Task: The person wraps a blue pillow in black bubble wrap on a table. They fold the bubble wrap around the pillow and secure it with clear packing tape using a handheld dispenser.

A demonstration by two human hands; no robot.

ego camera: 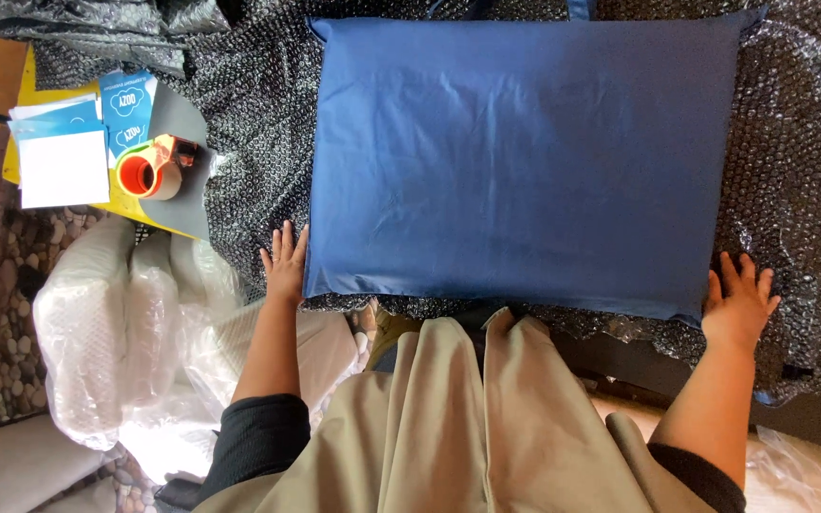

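Observation:
A dark blue pillow (515, 157) lies flat on a sheet of black bubble wrap (795, 180). My left hand (284, 266) rests flat on the bubble wrap, fingers together, touching the pillow's near left corner. My right hand (738, 302) lies flat with fingers spread on the bubble wrap beside the pillow's near right corner. Neither hand holds anything.
At the left, a tape dispenser with an orange roll (149, 171) sits on a grey board beside blue and white cards (64, 152). Rolls of clear bubble wrap (116, 332) lie on the pebbled floor at lower left. My beige apron (467, 427) hangs below.

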